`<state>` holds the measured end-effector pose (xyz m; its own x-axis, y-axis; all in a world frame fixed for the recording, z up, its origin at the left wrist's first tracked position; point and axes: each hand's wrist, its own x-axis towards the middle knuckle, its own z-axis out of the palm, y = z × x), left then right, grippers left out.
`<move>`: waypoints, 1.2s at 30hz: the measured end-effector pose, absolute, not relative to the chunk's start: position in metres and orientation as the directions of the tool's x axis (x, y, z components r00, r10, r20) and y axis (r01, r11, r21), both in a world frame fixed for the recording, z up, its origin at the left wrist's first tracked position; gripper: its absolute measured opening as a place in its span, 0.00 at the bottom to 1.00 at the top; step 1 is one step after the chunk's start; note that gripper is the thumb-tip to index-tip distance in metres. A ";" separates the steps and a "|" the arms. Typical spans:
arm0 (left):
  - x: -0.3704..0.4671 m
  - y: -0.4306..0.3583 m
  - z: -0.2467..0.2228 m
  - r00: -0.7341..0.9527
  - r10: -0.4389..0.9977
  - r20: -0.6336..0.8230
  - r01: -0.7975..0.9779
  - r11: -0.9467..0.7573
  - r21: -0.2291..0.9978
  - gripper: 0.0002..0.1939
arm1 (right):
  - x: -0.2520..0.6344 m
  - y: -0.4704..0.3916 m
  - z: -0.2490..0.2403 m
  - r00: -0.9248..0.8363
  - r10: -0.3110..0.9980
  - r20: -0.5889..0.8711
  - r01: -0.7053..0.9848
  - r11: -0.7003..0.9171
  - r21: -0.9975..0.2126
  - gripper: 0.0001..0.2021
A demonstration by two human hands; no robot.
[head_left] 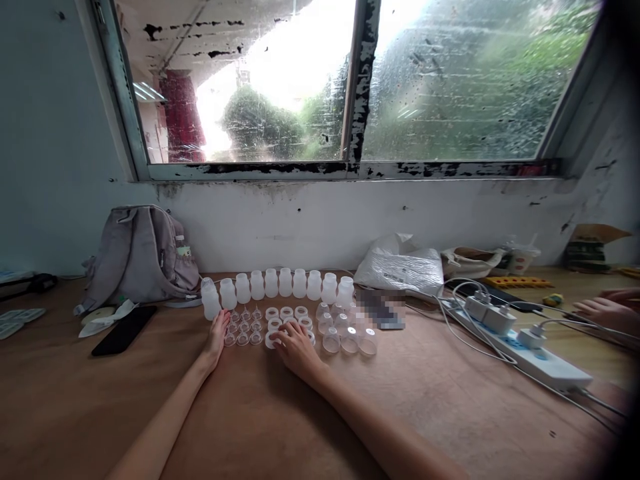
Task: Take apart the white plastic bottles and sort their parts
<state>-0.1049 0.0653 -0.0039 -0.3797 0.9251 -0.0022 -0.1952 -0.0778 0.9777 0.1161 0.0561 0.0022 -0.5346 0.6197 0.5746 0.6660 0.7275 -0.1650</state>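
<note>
Several frosted white baby bottles stand upright in a curved row on the brown tabletop. In front of them, clear bottle nipples sit in a small grid at left. My left hand rests on edge along that grid's left side, fingers extended, with nothing in it. White screw rings are grouped in the middle. Over the front of this group lies my right hand, fingers bent a little and apart, touching the rings and hiding some of them. Clear domed caps form another group to the right.
A grey backpack and a black phone are at left. A silver padded bag lies at the back right. A white power strip with plugs and cables runs along the right. Another person's hand shows at the far right.
</note>
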 end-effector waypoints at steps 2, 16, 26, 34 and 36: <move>-0.107 0.064 -0.004 -0.400 0.916 0.024 -0.169 -0.100 0.980 0.20 | 0.122 0.057 0.007 -0.511 0.622 0.593 0.661 0.726 -0.192 0.07; -0.096 0.034 0.011 -0.108 0.759 0.642 0.673 -0.419 0.609 0.10 | 0.162 0.052 0.001 -0.553 0.631 0.544 0.651 0.735 -0.190 0.10; -0.037 0.010 0.003 0.494 0.748 0.443 0.750 -0.625 0.218 0.24 | 0.159 0.053 0.000 -0.563 0.646 0.516 0.665 0.725 -0.181 0.11; -0.007 0.034 -0.004 0.319 0.826 0.464 0.881 -0.439 0.176 0.23 | 0.153 0.055 0.003 -0.457 0.659 0.597 0.703 0.679 -0.212 0.15; 0.002 0.048 -0.004 0.237 0.866 0.440 0.920 -0.345 0.185 0.23 | 0.145 0.063 0.001 -0.416 0.692 0.590 0.741 0.634 -0.222 0.17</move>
